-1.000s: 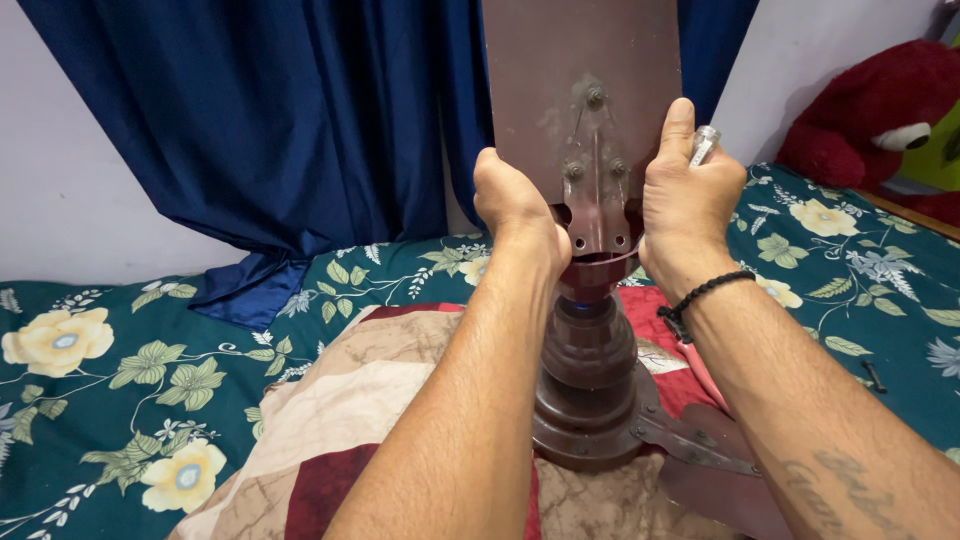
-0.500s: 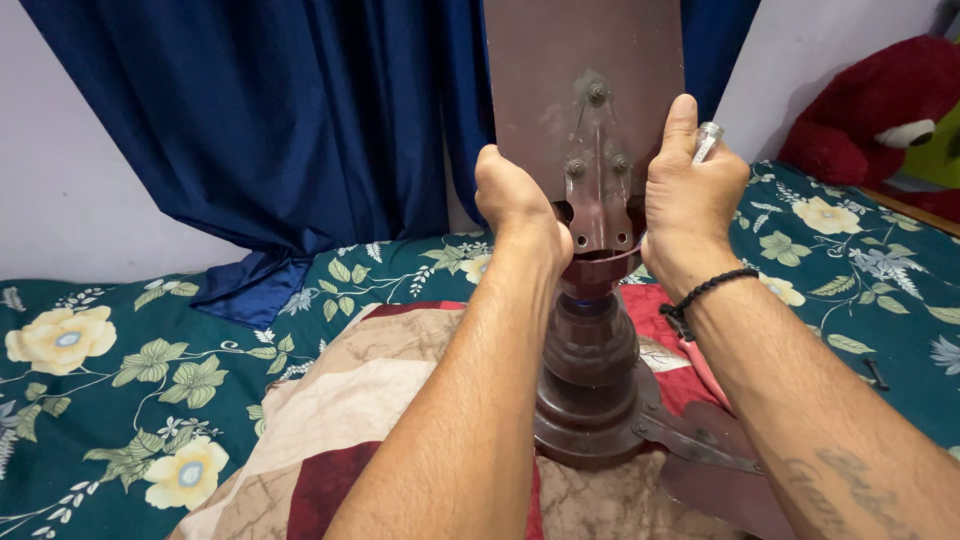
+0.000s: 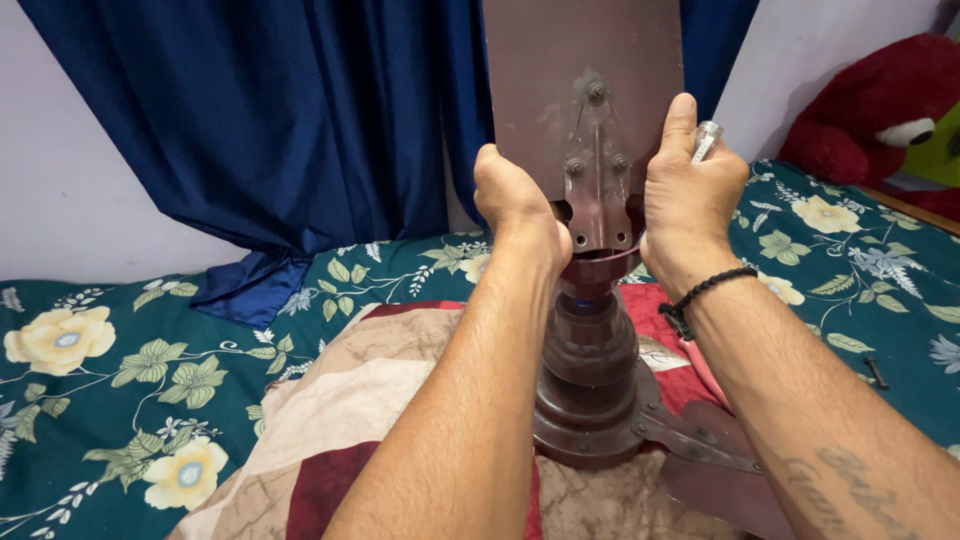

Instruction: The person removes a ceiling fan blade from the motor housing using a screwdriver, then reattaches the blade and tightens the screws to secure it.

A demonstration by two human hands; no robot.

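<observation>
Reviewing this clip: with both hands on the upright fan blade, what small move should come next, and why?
Probably bring the silver tool in the right hand onto a bracket screw. The left hand already steadies the brown fan blade upright over the motor housing, and three screws show.

Bedroom in a home. Bed spread with a teal floral bedsheet (image 3: 150, 370), large cream and yellow flowers printed across it. Patchwork pillow (image 3: 330, 400) in beige and maroon lying on top. Heavy navy curtain (image 3: 270, 130) hanging to the mattress against a plain pale wall (image 3: 70, 180). Big red plush toy (image 3: 870, 110) propped in the far corner beside the bed. Soft furnishings throughout, domestic in kind, nothing of a workshop bench.
</observation>
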